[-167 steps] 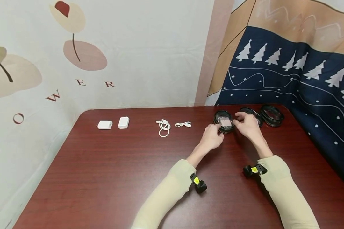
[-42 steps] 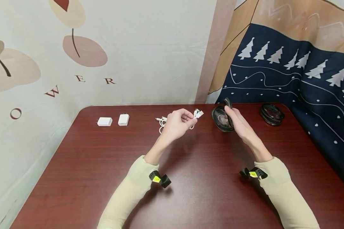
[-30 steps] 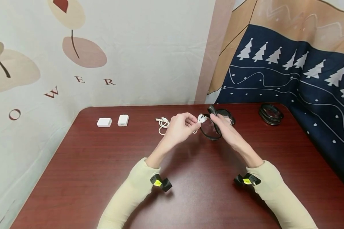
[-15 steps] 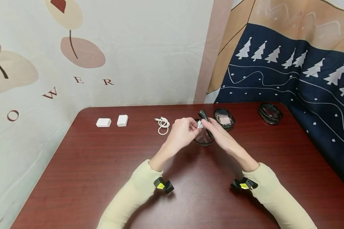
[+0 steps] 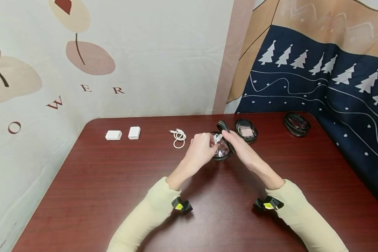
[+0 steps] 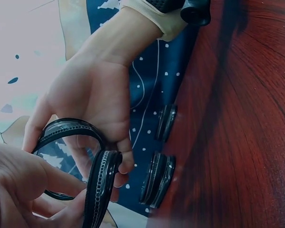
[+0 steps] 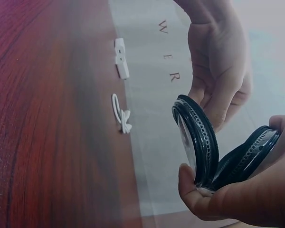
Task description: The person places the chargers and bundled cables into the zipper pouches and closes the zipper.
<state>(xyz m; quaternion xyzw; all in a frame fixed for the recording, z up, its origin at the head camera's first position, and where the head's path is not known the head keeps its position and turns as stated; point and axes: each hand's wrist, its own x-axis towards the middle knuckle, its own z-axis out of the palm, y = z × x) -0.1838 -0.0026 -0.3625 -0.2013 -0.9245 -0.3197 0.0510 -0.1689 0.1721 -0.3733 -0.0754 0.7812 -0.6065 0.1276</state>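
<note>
My right hand [image 5: 244, 148] holds a round, see-through zip case [image 7: 199, 137] with a black rim, unzipped and raised off the table. Its two halves stand apart like a clam shell in the right wrist view. My left hand [image 5: 199, 150] pinches a small bundled white charging cable [image 5: 218, 137] at the mouth of this case. In the left wrist view the left fingers reach between the black rims [image 6: 103, 178], and the cable is hidden there. Just behind the right hand, a second round case [image 5: 244, 123] rests on the table with a white block inside.
A third round black case [image 5: 297, 125] lies near the far right corner. Two white charger plugs [image 5: 113, 135] are at the back left of the brown table [image 5: 113, 196]. Between them and my hands lies a coiled white cable [image 5: 178, 138].
The shorter cable was picked up from the table by my left hand. My right hand took a case from the right and brought it left, open, around the cable. The left fingers have dipped into it.
</note>
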